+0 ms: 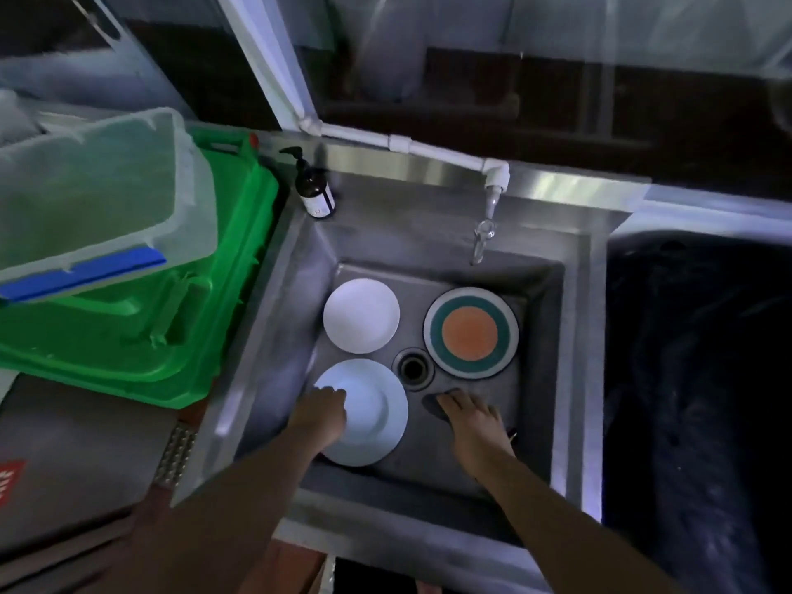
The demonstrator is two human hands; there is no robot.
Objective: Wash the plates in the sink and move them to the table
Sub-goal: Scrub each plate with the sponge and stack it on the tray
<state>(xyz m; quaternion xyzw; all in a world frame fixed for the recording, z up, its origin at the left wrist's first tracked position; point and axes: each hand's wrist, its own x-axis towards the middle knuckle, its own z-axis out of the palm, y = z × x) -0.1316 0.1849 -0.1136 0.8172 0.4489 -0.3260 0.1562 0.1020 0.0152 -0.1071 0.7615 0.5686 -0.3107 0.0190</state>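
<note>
The steel sink (428, 207) is holding three plates: the pale blue plate (373, 415) lying nearest, a white plate (361, 315) behind it, a banded plate (470, 332) beside the drain (413, 368). The left hand (319, 415) is curling over the blue plate's rim; the right hand (469, 415), fingers flat, is pressing a dark cloth (433, 403). Wet glaze is risking a slip and chipping. The tap (482, 237) is overhanging; a soap bottle (313, 188) is standing on the corner.

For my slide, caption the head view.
Left hand on pale plate, right hand reaching a dark sponge in steel sink.
</note>
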